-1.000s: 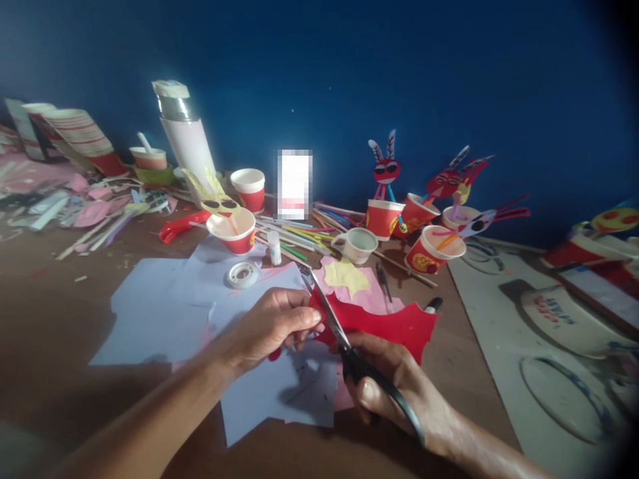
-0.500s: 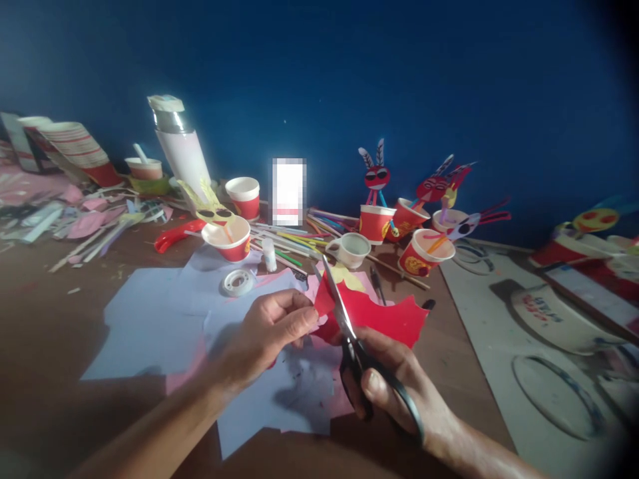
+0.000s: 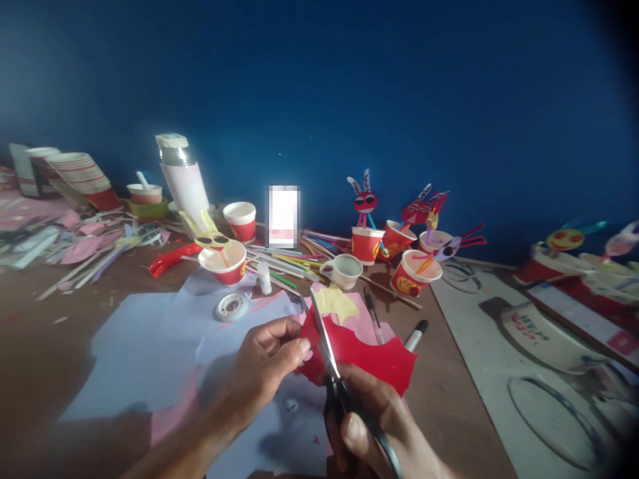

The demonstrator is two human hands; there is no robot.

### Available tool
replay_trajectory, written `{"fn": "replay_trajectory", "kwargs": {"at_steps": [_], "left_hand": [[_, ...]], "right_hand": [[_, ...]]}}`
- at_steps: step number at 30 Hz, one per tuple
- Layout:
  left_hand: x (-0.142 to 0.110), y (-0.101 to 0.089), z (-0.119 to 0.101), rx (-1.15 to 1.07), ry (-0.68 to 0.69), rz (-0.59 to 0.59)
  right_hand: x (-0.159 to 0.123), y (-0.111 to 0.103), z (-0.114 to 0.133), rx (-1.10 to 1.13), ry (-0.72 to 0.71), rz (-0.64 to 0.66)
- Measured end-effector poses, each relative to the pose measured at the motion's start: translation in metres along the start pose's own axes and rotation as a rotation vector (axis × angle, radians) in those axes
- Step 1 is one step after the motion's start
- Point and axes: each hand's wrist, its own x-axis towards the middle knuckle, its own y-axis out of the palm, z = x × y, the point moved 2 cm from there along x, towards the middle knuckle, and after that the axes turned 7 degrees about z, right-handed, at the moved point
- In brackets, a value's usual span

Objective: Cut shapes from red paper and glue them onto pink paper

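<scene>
My left hand (image 3: 274, 362) pinches the left edge of a jagged piece of red paper (image 3: 369, 356). Black-handled scissors (image 3: 327, 346) are in my right hand (image 3: 382, 412), thumb and fingers through the loops. Their blades point away from me, a little apart, and lie across the paper close to my left fingertips. Beneath both hands lie blue-white paper sheets (image 3: 140, 352) with pink paper under them. A yellow paper cutout (image 3: 337, 303) rests on pink paper just past the blade tips.
Beyond my hands stand a white cup with a handle (image 3: 344, 271), a tape roll (image 3: 232, 307) and a small white bottle (image 3: 264, 278). Red paper cups with paper figures (image 3: 367, 246) line the back. A thermos (image 3: 184, 189) stands left; a white visor (image 3: 542, 332) lies right.
The view has tilted upward, so the table things sit lower. The scissors and red paper shifted a little between frames, and the blades remain across the paper's left end.
</scene>
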Motion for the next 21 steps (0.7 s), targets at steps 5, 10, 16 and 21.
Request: {"fn": "replay_trajectory", "kwargs": {"at_steps": [5,10,16,21], "left_hand": [[0.001,-0.001,-0.004,0.086,0.043,-0.049],[0.004,-0.007,-0.001,0.075,0.010,0.010],[0.005,-0.009,-0.002,0.109,0.001,0.048],[0.004,-0.010,-0.003,0.057,-0.018,0.064]], "right_hand": [[0.003,0.002,0.000,-0.012,0.012,0.016],[0.002,-0.001,-0.002,0.049,0.036,0.087],[0.001,-0.001,0.000,0.037,0.058,0.083],[0.003,-0.002,0.003,0.007,0.011,0.104]]}}
